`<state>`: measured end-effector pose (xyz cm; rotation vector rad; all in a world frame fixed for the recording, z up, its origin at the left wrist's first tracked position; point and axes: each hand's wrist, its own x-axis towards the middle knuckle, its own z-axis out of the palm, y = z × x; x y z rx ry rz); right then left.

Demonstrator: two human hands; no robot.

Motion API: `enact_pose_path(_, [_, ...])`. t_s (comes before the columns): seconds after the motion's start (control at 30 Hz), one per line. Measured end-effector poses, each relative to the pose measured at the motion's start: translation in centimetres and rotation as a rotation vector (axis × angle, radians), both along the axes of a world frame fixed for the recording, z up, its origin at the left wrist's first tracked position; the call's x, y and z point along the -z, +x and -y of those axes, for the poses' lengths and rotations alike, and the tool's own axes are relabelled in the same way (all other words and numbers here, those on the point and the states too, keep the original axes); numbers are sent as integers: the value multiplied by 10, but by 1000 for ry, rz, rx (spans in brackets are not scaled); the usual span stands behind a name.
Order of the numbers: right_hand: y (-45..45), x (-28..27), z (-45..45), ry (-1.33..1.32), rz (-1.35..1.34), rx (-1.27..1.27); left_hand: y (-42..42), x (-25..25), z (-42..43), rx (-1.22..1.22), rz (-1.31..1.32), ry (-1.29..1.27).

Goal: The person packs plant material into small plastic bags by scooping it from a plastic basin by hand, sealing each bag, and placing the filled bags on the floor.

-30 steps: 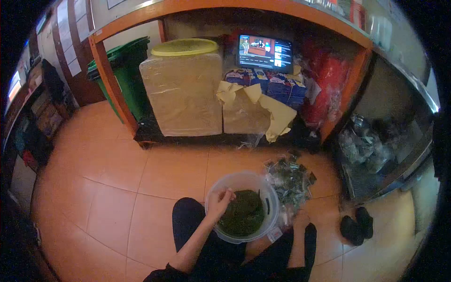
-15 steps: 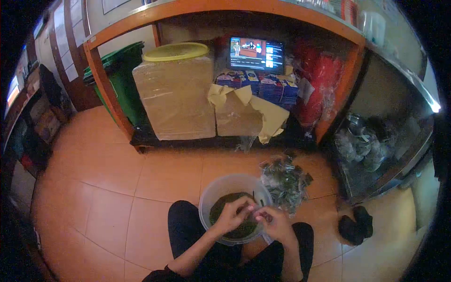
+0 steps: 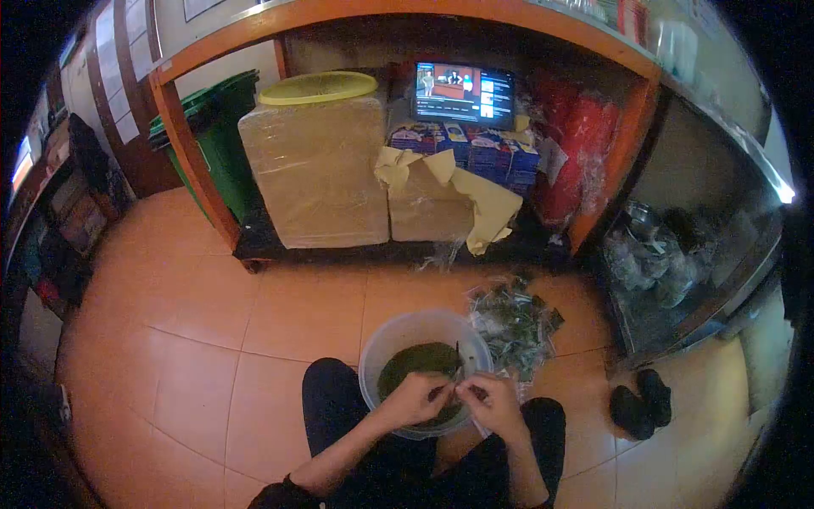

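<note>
My left hand [image 3: 415,398] and my right hand [image 3: 497,404] meet above a round translucent plastic tub [image 3: 370,349] between my knees. Fingertips of both hands pinch a small clear plastic bag [image 3: 459,371], which is mostly hidden by the fingers. Dark green, loose crumbly stuff [image 3: 411,365] covers the bottom of the tub. A thin dark handle [image 3: 458,349] sticks up in it, just beyond my fingers; its lower end is hidden. Right of the tub lies a heap of small clear packets [image 3: 517,327] with green contents.
Ahead, an orange-framed table [image 3: 199,161] shelters a wrapped carton [image 3: 318,178], a yellow lid [image 3: 318,88], stacked printed packs [image 3: 504,161] and a lit screen [image 3: 464,89]. A green bin [image 3: 216,144] stands left. Dark shoes [image 3: 642,405] and a low shelf [image 3: 678,314] are at right.
Both hands have dipped slightly, and my fingers have drawn closer together on the small bag. More of the green stuff and the dark handle now shows beyond them.
</note>
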<state>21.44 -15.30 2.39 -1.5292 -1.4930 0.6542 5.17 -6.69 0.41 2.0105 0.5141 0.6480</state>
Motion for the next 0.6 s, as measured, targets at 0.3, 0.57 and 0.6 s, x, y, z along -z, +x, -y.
enact_pose_path(0.3, [-16,0,-17,164,333,422,-4,-18,-2,-378,-351,177])
enact_pose_path(0.57, [-12,-8,-17,263,236,257,-11,-8,-5,-77,-73,162])
enact_pose_path(0.6, [-10,-11,-16,241,213,284,-14,-1,-9,-77,-71,159])
